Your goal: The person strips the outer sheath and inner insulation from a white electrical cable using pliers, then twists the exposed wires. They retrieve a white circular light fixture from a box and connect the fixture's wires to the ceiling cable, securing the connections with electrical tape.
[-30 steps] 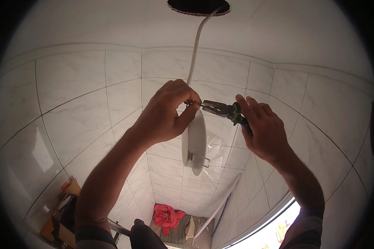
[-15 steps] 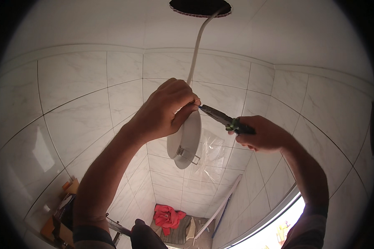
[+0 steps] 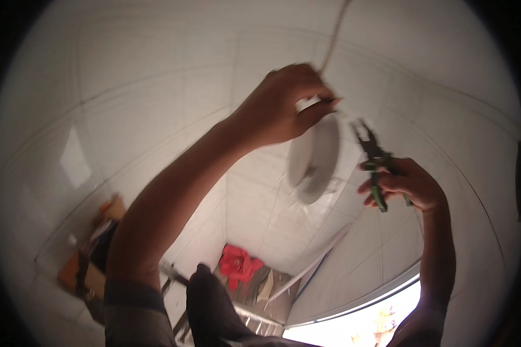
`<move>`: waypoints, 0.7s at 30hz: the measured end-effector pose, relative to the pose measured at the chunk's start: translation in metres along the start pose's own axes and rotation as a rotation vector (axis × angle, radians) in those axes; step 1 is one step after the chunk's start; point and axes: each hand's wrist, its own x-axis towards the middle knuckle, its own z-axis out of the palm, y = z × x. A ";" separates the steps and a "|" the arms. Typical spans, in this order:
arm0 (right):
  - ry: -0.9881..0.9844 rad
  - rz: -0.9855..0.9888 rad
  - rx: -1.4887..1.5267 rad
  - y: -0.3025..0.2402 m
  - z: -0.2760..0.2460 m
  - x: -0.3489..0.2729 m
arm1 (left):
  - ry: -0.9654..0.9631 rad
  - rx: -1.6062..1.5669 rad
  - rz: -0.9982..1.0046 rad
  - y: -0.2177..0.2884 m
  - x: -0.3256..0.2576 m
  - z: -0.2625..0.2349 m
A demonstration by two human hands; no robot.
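Against the tiled wall, left hand (image 3: 278, 107) stays pinched on the top of the round white lamp disc (image 3: 314, 157) hanging from its cable (image 3: 333, 37), while right hand (image 3: 402, 185), closed around green-handled pliers (image 3: 375, 162), has drawn back from the fitting, so gripping work looks paused.

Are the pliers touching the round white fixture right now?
No, the pliers in the right hand sit apart from the round white fixture, with wall showing between.

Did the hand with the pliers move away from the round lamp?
Yes. The right hand with the pliers has dropped lower and drawn right, away from the round lamp; earlier its tips met the left hand.
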 end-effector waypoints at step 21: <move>-0.380 0.036 0.273 0.248 0.388 0.010 | 0.293 -0.335 -0.519 0.125 -0.155 0.005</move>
